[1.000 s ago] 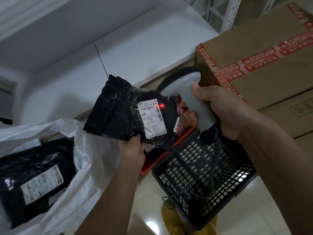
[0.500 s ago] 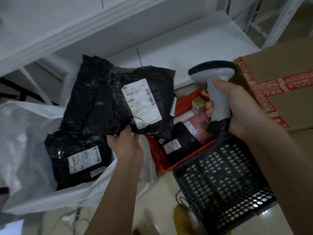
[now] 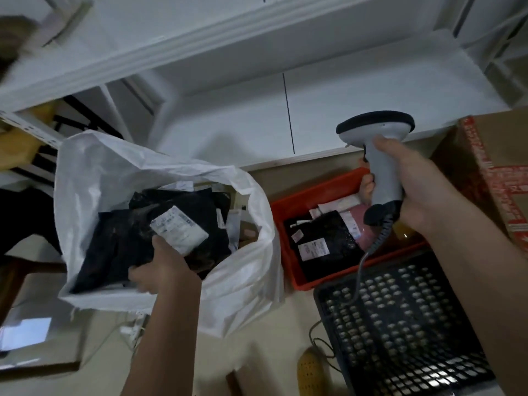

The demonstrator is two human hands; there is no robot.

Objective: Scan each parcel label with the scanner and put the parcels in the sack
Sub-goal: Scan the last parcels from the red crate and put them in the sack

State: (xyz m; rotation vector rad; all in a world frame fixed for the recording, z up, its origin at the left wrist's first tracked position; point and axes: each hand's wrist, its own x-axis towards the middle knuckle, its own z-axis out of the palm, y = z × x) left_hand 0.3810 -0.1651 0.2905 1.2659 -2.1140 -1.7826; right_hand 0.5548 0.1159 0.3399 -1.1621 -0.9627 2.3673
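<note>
My left hand grips a black plastic parcel with a white label, held inside the mouth of the white sack at the left. Other black parcels lie under it in the sack. My right hand holds the grey handheld scanner upright by its handle, above the red crate. The scanner's coiled cord hangs down. In the red crate lie a black parcel with labels, a pink one and white ones.
A black perforated basket stands on the floor at the lower right, in front of the red crate. Cardboard boxes with red tape rise at the right. White shelving runs along the back. A yellow slipper shows below.
My left hand has carried the black parcel leftward and down from beside the scanner into the sack. The scanner has drawn back to the right, and my view has swung left toward the sack.
</note>
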